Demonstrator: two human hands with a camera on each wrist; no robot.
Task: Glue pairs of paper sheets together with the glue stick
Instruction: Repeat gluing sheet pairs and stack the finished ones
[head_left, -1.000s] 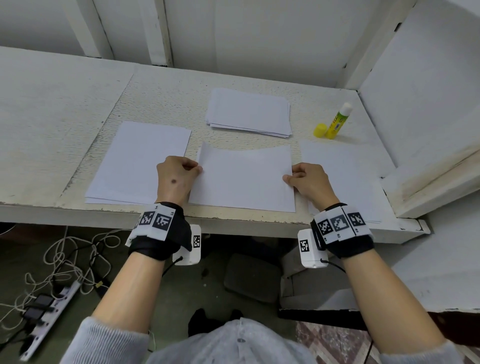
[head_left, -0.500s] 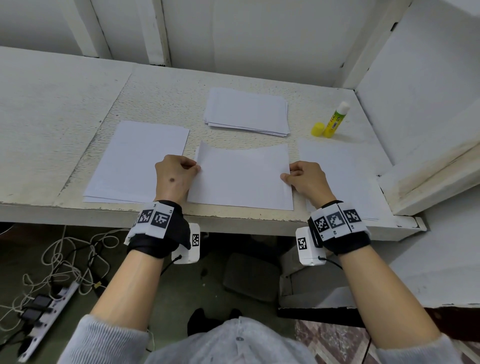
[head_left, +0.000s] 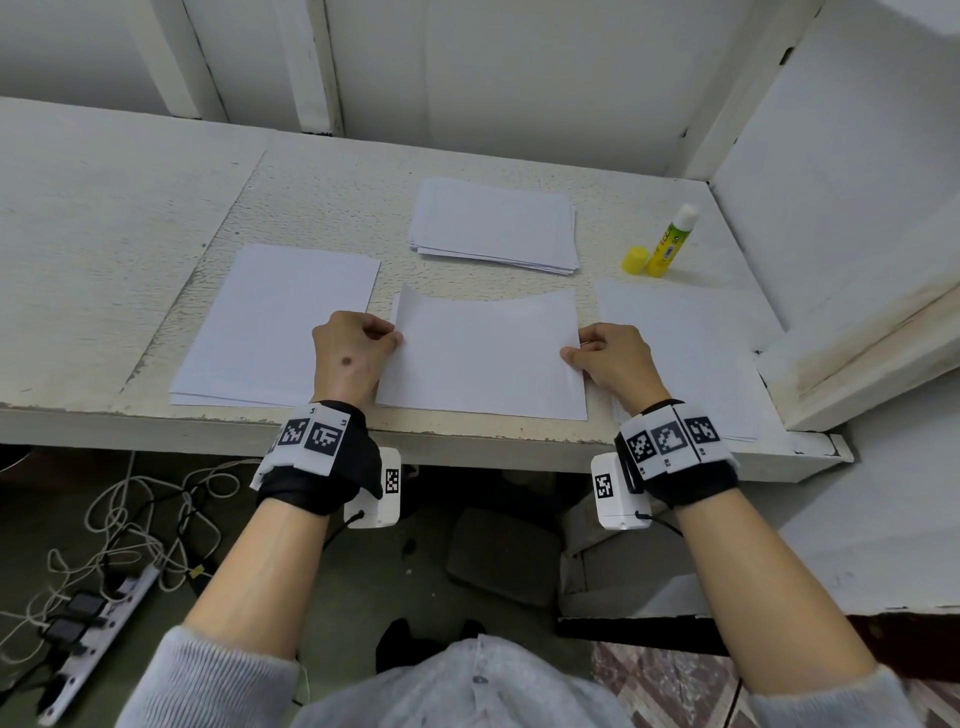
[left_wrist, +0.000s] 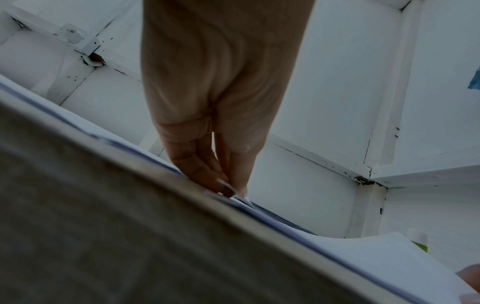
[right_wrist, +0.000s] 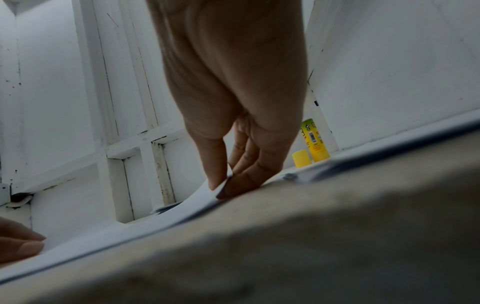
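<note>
A white paper sheet (head_left: 483, 353) lies in the middle of the table near the front edge, its far corners curling up. My left hand (head_left: 358, 348) pinches its left edge between thumb and fingers; the left wrist view shows that left hand (left_wrist: 228, 185) at the paper's edge. My right hand (head_left: 602, 353) pinches the right edge, and in the right wrist view the right hand (right_wrist: 223, 185) has the sheet (right_wrist: 166, 218) between thumb and fingertips. An uncapped yellow glue stick (head_left: 670, 241) stands at the back right with its cap (head_left: 635, 260) beside it.
A stack of sheets (head_left: 496, 226) lies at the back centre. Another pile (head_left: 275, 325) lies to the left, and a sheet (head_left: 680, 353) to the right. White walls (head_left: 831, 182) close in the table at the right and back. Cables lie on the floor.
Both hands keep their pinch on the sheet's side edges. The sheet and hands have hardly moved; only the head view shifts slightly.
</note>
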